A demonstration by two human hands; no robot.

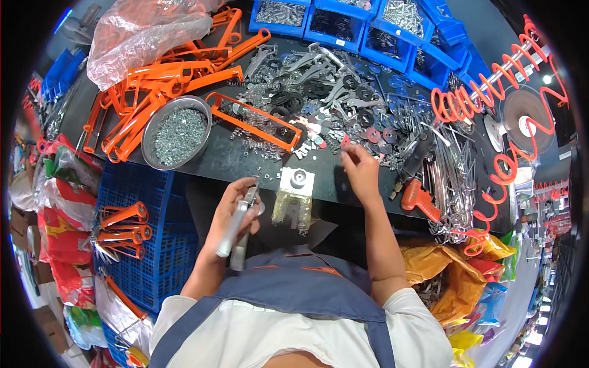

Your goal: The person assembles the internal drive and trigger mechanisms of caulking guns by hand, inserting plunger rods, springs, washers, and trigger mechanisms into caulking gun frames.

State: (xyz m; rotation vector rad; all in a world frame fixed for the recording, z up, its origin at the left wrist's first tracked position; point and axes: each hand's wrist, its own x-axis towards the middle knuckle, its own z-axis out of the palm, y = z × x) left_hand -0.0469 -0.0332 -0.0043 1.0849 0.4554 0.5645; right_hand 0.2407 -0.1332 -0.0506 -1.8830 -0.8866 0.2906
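Gripping a metal rod (pixel 236 227), long axis toward 1 o'clock, the left hand (pixel 236 211) sat at 8 o'clock from the fixture block (pixel 297 181); the right hand (pixel 361 168) pinched a small part, nearer.

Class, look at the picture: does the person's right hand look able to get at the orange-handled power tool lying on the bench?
Probably yes: the right hand is over the bench just left of the orange-handled tool, with nothing between them.

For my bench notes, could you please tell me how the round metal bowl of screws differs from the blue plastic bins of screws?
The round metal bowl is grey, shallow and stands alone near the bench's front edge; the blue plastic bins are rectangular, deeper and ranged side by side along the back. Both hold small silvery fasteners.
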